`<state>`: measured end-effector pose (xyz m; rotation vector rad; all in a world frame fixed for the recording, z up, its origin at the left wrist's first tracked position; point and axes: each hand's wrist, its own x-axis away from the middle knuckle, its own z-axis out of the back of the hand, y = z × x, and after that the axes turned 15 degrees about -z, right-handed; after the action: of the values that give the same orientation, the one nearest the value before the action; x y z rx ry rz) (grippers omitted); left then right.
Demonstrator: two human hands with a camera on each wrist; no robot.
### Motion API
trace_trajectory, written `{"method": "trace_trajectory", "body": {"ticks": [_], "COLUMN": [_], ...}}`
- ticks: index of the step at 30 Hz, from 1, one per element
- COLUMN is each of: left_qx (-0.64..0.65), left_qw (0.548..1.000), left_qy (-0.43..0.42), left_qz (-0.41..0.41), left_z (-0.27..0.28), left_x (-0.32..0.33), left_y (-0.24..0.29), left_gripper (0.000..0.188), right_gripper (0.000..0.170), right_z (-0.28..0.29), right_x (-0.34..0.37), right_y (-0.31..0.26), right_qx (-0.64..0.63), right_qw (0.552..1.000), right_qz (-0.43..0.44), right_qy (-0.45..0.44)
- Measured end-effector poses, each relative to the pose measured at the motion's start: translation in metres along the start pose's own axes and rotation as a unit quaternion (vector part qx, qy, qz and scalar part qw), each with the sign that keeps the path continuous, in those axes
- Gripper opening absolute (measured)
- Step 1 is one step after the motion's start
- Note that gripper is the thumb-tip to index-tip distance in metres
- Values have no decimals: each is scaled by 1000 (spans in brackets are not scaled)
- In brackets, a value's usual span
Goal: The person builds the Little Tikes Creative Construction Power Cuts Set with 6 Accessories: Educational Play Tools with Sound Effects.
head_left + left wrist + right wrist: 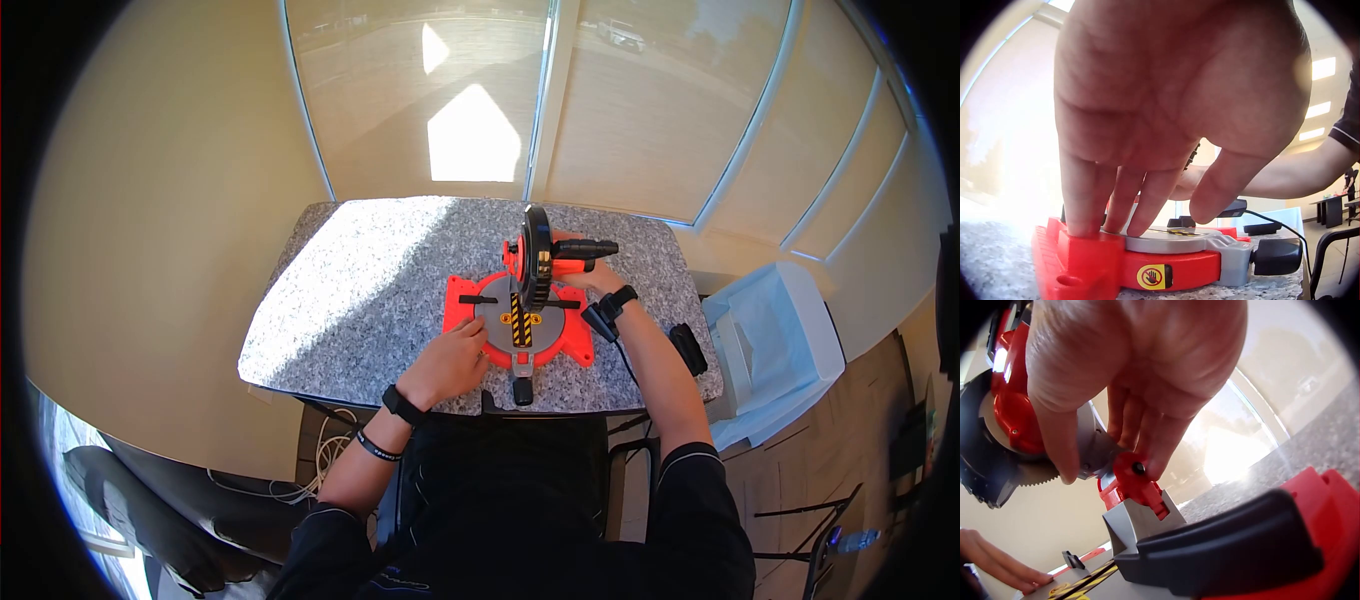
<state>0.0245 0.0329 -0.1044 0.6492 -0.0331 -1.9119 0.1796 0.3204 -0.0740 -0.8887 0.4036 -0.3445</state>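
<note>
A toy miter saw (537, 262) stands on the table, its head raised over a round grey turntable (497, 331) with a black-and-yellow striped slot. The left hand (452, 362) rests with nearly straight fingers on the left side of the red base (1088, 269); in the left wrist view its fingertips meet the base and turntable edge. Behind the black handle (585, 248), the right hand (1141, 369) reaches to the back of the saw. Its thumb and fingers lie on either side of the grey arm, just above the red hinge (1138, 478). In the head view the saw partly hides these fingers.
The granite-patterned table (350, 290) is sunlit on its left. A black object (687, 348) lies near its right edge, and a cable hangs from the right wrist's device (602, 320). A bin with a light blue liner (800, 340) stands right of the table. Windows rise behind.
</note>
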Motion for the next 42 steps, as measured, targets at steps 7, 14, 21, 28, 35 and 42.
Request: {"method": "trace_trajectory", "body": {"ticks": [7, 14, 21, 28, 35, 42], "left_qx": [8, 11, 12, 33, 32, 38], "left_qw": [1000, 1000, 1000, 999, 999, 999], "left_qy": [0, -6, 0, -24, -23, -4], "left_qz": [4, 16, 1, 23, 25, 18], "left_z": [0, 2, -1, 7, 7, 9], "left_x": [-3, -5, -6, -7, -3, 1], "left_y": [1, 5, -1, 0, -5, -12], "left_gripper": [30, 30, 30, 31, 34, 31], "right_gripper": [32, 34, 61, 57, 55, 65], "right_z": [-2, -8, -9, -5, -2, 23], "right_x": [3, 11, 30, 25, 19, 50], "right_y": [-15, -26, -44, -48, -1, -29], "right_qx": [61, -67, -166, -164, 16, 35], "right_qw": [998, 994, 973, 983, 999, 981], "right_qz": [0, -92, -159, -81, -33, -188], "right_qy": [14, 1, 5, -27, -3, -3]}}
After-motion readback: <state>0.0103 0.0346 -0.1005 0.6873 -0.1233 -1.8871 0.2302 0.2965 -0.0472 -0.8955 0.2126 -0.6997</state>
